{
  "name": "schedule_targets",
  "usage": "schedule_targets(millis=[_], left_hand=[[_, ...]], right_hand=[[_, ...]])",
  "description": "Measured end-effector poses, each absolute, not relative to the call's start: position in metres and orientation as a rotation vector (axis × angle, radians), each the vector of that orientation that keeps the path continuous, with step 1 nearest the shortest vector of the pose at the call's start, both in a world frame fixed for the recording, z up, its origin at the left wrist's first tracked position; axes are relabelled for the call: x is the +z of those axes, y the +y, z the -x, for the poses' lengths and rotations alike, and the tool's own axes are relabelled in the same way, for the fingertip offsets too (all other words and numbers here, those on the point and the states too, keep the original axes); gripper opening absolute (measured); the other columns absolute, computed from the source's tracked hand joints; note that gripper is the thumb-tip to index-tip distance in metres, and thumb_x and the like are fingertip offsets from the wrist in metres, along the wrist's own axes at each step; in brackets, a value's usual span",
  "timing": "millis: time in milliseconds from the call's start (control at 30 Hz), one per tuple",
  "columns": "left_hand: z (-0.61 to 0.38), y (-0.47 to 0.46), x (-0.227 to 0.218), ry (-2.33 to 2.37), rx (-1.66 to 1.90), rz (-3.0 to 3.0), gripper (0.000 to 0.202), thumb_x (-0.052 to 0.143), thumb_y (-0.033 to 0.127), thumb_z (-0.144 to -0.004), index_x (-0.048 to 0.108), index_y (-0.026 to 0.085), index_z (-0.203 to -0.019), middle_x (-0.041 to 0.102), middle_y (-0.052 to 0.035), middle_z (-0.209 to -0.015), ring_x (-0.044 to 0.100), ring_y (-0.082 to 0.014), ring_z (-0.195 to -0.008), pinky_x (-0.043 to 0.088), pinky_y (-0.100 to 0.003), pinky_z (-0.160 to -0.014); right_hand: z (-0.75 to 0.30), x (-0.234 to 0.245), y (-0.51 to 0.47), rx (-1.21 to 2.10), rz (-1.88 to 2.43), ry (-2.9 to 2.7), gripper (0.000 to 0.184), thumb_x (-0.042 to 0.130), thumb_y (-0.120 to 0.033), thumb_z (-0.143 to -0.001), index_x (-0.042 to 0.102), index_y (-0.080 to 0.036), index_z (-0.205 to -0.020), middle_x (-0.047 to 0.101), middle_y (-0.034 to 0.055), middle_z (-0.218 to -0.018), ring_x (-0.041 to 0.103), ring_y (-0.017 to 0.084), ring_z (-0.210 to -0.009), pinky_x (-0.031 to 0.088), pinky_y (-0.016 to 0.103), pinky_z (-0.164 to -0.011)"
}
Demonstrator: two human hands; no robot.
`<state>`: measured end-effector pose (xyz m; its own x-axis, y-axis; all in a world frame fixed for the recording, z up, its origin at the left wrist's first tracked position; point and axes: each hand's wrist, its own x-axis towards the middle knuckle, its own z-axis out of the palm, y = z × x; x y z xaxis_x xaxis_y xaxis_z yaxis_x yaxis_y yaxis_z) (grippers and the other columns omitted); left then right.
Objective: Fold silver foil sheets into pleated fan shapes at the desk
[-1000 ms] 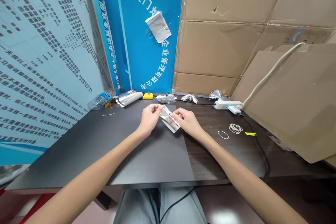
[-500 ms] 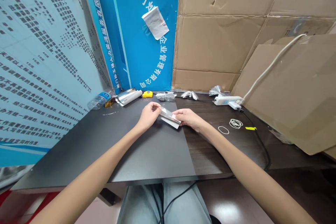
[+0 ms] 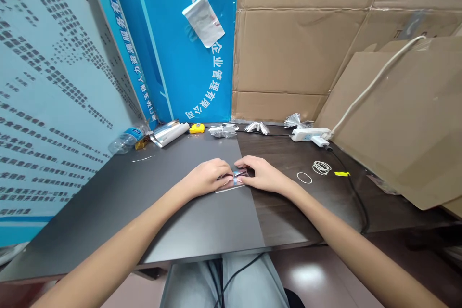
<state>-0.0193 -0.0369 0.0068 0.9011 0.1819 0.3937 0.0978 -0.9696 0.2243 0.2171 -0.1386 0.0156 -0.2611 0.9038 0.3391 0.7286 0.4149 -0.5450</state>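
Note:
A small shiny silver foil sheet (image 3: 235,179), folded over, lies flat on the table across the seam between its grey and dark wood surfaces. My left hand (image 3: 209,176) rests on the left end of the foil, its fingers closed together and pinching the fold. From the right, my right hand (image 3: 265,174) reaches the other end, thumb on the foil's near part and curled index finger at its far side. The fingers hide both ends of the sheet. A pale edge shows along its near side.
Along the back stand a plastic bottle (image 3: 126,140), a foil roll (image 3: 169,134), a yellow tape measure (image 3: 197,128), fanned foil bundles (image 3: 223,130) and a power strip (image 3: 311,134). White rubber bands (image 3: 321,168) and a yellow strip (image 3: 341,173) lie right, beside a black cable (image 3: 355,197).
The foil has come down from a raised, tilted hold to lie flat on the table, nearer to me. Both hands have lowered with it, and the view has shifted slightly.

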Motion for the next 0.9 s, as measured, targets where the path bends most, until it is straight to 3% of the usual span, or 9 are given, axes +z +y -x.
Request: schedule_targets(millis=[233, 367, 567, 700, 900], left_hand=[[0.018, -0.042, 0.006, 0.254, 0.607, -2.837, 0.032, 0.052, 0.038, -0.109, 0.077, 0.019, -0.116, 0.075, -0.0092, -0.111, 0.066, -0.0212, -0.102, 0.051, -0.032, -0.091], [0.015, -0.043, 0.002, 0.275, 0.637, -2.853, 0.034, 0.05, 0.038, -0.109, 0.074, 0.019, -0.123, 0.075, -0.0091, -0.107, 0.065, -0.0203, -0.098, 0.051, -0.032, -0.088], [0.014, -0.044, -0.002, 0.285, 0.64, -2.893, 0.034, 0.049, 0.034, -0.11, 0.078, 0.017, -0.112, 0.074, -0.0101, -0.104, 0.064, -0.0204, -0.094, 0.052, -0.033, -0.086], [0.014, -0.045, -0.001, 0.249, 0.656, -2.893, 0.034, 0.049, 0.036, -0.11, 0.077, 0.017, -0.112, 0.074, -0.0104, -0.103, 0.064, -0.0207, -0.095, 0.052, -0.033, -0.087], [0.013, -0.046, 0.001, 0.209, 0.669, -2.904, 0.035, 0.048, 0.037, -0.11, 0.076, 0.016, -0.106, 0.074, -0.0099, -0.099, 0.064, -0.0199, -0.092, 0.052, -0.031, -0.084]], right_hand=[[-0.242, 0.004, -0.143, 0.3, 1.238, -2.143, 0.018, 0.062, -0.021, -0.101, 0.073, -0.021, -0.115, 0.073, 0.0077, -0.112, 0.068, 0.019, -0.103, 0.055, 0.034, -0.094], [-0.237, 0.0, -0.146, 0.049, 1.226, -2.19, 0.022, 0.053, -0.02, -0.106, 0.073, -0.019, -0.116, 0.072, 0.0106, -0.117, 0.066, 0.022, -0.109, 0.056, 0.038, -0.096], [-0.224, 0.001, -0.16, -0.105, 1.183, -2.285, 0.02, 0.058, -0.03, -0.105, 0.075, -0.02, -0.104, 0.075, 0.0091, -0.102, 0.067, 0.021, -0.094, 0.055, 0.037, -0.086], [-0.22, 0.002, -0.167, -0.086, 1.263, -2.311, 0.022, 0.063, -0.038, -0.103, 0.075, -0.021, -0.109, 0.076, 0.0092, -0.105, 0.068, 0.023, -0.096, 0.054, 0.038, -0.087], [-0.22, -0.001, -0.17, -0.181, 1.321, -2.328, 0.023, 0.06, -0.039, -0.104, 0.075, -0.021, -0.11, 0.076, 0.0087, -0.105, 0.068, 0.023, -0.094, 0.05, 0.038, -0.087]])
